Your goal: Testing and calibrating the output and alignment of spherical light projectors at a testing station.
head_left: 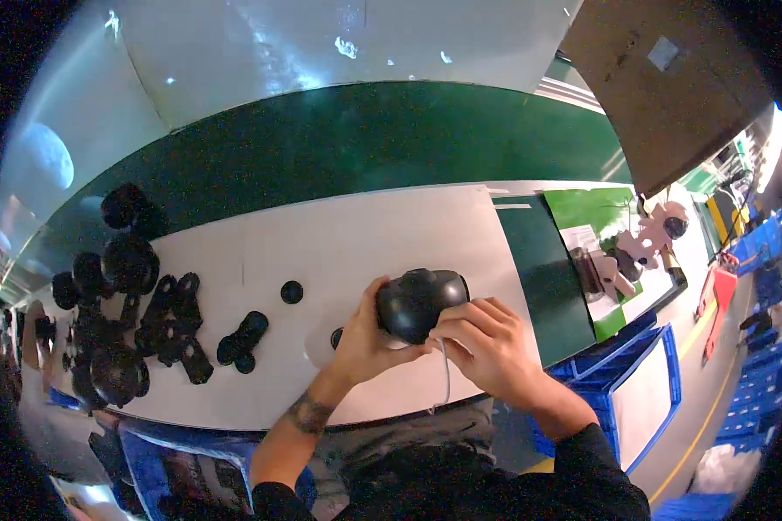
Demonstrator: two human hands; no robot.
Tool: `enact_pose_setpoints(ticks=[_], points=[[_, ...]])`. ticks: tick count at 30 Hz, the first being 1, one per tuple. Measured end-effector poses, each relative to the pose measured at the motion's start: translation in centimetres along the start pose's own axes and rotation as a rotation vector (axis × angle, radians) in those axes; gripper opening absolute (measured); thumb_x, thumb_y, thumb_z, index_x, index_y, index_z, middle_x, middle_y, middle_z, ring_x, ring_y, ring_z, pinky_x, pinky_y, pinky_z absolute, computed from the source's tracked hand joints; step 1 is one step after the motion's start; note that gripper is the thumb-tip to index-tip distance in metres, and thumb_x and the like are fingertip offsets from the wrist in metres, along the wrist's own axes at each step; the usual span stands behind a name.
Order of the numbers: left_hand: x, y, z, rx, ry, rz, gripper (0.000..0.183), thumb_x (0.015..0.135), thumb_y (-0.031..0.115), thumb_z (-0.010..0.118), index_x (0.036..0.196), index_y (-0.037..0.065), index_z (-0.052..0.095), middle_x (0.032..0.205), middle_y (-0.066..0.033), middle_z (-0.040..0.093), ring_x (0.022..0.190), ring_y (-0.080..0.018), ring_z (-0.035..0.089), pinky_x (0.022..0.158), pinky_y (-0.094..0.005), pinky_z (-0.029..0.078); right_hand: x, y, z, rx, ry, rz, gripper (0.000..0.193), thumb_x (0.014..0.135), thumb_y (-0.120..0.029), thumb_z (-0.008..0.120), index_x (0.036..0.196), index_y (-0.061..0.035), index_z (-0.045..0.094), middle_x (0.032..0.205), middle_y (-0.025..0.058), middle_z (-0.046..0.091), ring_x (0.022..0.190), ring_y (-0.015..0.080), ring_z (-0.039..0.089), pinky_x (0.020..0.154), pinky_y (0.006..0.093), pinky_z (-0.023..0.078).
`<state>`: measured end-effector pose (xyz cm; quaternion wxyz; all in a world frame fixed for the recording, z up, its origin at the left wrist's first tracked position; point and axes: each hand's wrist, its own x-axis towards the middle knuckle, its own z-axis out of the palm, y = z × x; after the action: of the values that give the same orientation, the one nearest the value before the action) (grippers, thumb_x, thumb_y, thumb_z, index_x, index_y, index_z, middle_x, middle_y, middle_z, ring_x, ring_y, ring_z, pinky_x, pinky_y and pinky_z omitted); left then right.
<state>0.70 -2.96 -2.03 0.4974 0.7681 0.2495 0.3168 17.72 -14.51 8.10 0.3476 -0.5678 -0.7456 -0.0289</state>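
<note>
Black housing (413,306), rounded and glossy, sits in the person's two hands over the white covering of the work table, and serves as the centre of the dial for what lies around it. Largest is the green table (530,260), its bare surface stretching across 12 o'clock and showing again toward 3. On it lies the white covering (391,230), beneath both forearms. A brown panel (660,95) hangs between 1 and 2 o'clock. Toward 4 o'clock, beyond the table's edge, stands a blue crate (617,395). A heap of black parts (117,369) spreads around 9 o'clock, well apart from the hands. Near 3 o'clock lies a bright green sheet (613,323) with papers and pale pieces on it. The left hand (365,343) cups the housing, fingers wrapped partly around its left and lower sides. The right hand (487,343) is at 4 o'clock, fingers curled and tips bunched at the housing's lower edge; whether they pinch anything cannot be told. Smaller still, a knobbly black piece (243,340) rests between 8 and 9 o'clock, and a black disc (292,292) at 9. Thinnest is a white strand (447,378), running down from beside the right fingertips toward 5 o'clock.
</note>
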Motion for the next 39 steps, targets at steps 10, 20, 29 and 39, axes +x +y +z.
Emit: enact_pose_setpoints(ticks=[10, 20, 29, 39], points=[[-1.8, -1.3, -1.0, -0.054, 0.044, 0.112, 0.116, 0.066, 0.024, 0.091, 0.15, -0.002, 0.016, 0.144, -0.0207, 0.042, 0.133, -0.0333, 0.044, 0.111, -0.0426, 0.036, -3.6, 1.7, 1.4, 0.212, 0.297, 0.197, 0.035, 0.073, 0.004, 0.072, 0.107, -0.0023, 0.062, 0.098, 0.0136, 0.062, 0.081, 0.0242, 0.065, 0.071, 0.0325, 0.053], [-4.6, 2.0, 0.4, -0.388, 0.294, -0.262, 0.037, 0.094, 0.014, 0.064, 0.124, -0.003, 0.05, 0.114, -0.0115, 0.062, 0.099, -0.0184, 0.063, 0.087, -0.0313, 0.053, -2.8, 6.4, 2.8, 0.882, 0.052, 0.521, 0.088, 0.086, -0.044, 0.072, 0.15, -0.0025, 0.026, 0.143, 0.0231, 0.045, 0.131, 0.0309, 0.047, 0.107, 0.0409, 0.039], [-1.9, 2.4, -0.4, -0.352, 0.239, -0.469, 0.037, 0.091, 0.02, 0.071, 0.116, -0.005, 0.06, 0.111, -0.0126, 0.067, 0.099, -0.0192, 0.064, 0.09, -0.0315, 0.052, -0.8, 9.9, 3.0, 0.827, -0.235, 0.344, 0.113, 0.068, -0.045, 0.087, 0.153, -0.0084, 0.021, 0.147, 0.0207, 0.042, 0.135, 0.0317, 0.043, 0.112, 0.0444, 0.036], [-3.2, 1.7, -2.4, -0.22, 0.11, -0.376, 0.028, 0.093, 0.012, 0.065, 0.116, -0.004, 0.063, 0.103, -0.0084, 0.07, 0.093, -0.0149, 0.065, 0.085, -0.0287, 0.052, -0.6, 9.2, 4.0, 0.851, -0.204, 0.242, 0.113, 0.061, -0.034, 0.09, 0.15, -0.0032, 0.027, 0.143, 0.0211, 0.047, 0.134, 0.0319, 0.045, 0.112, 0.0428, 0.034]])
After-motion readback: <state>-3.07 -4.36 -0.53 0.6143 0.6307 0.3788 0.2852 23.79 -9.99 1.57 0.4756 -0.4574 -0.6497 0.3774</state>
